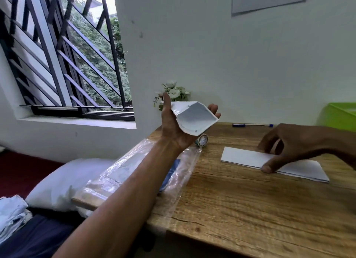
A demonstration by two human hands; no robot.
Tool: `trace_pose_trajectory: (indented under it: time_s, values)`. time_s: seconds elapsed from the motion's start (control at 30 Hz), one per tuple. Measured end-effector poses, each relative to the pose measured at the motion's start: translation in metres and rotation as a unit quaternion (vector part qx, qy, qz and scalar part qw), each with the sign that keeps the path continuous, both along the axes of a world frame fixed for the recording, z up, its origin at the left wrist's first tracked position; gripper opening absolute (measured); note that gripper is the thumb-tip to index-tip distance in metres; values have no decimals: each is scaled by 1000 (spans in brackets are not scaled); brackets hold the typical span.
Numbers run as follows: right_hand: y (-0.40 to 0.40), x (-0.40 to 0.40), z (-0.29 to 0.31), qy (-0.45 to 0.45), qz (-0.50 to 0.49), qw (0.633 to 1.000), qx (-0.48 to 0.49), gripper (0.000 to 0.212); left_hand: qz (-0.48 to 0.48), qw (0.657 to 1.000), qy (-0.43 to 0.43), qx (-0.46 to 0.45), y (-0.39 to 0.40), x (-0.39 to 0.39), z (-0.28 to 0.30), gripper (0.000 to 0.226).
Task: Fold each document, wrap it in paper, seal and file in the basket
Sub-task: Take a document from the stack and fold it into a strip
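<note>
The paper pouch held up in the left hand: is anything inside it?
The paper pouch, held by the left hand, gapes open toward the camera. Only bare white inner walls show; nothing visible sits inside. Its deepest corner lies in shadow, so something small and flat there cannot be ruled out.

No readable writing, label or number shows on the papers or anything else in view.

Both forearms are seen bare to the frame's edge, no sleeve, watch or ring being worn on the left hand [174, 123] or right hand [289, 142].
</note>
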State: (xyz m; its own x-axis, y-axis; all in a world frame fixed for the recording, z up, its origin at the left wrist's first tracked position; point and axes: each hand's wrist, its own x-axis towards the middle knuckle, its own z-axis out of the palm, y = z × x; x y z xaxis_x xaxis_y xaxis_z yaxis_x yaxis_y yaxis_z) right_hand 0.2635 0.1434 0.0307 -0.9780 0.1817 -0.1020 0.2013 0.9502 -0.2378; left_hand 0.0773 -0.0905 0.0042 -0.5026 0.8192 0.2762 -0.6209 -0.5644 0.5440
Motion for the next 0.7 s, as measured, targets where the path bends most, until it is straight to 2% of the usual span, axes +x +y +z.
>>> trace_pose_trajectory:
  time_s: [0.13,0.2,0.37,0.43,0.5,0.6,0.7]
  values:
    - [5,-3,-4,-10,-12,1000,-7,89,-2,1000,5,-6,0,3,3,96]
    - [3,-5,-3,-10,-13,1000,10,85,-2,1000,-14,5,0,4,4,97]
    - [-7,-6,-3,27,8,998,60,40,-6,999,-39,38,-1,0,6,118]
    - [-14,-10,-6,45,13,995,89,25,5,999,-34,40,-1,3,9,113]
    - [-15,-15,-8,91,21,988,120,12,25,999,-27,31,0,11,13,100]
    - [-9,-16,-4,240,12,962,131,22,53,998,-2,34,2,20,18,90]
    - [-9,-11,7,388,-19,921,40,24,72,995,25,56,0,17,24,82]
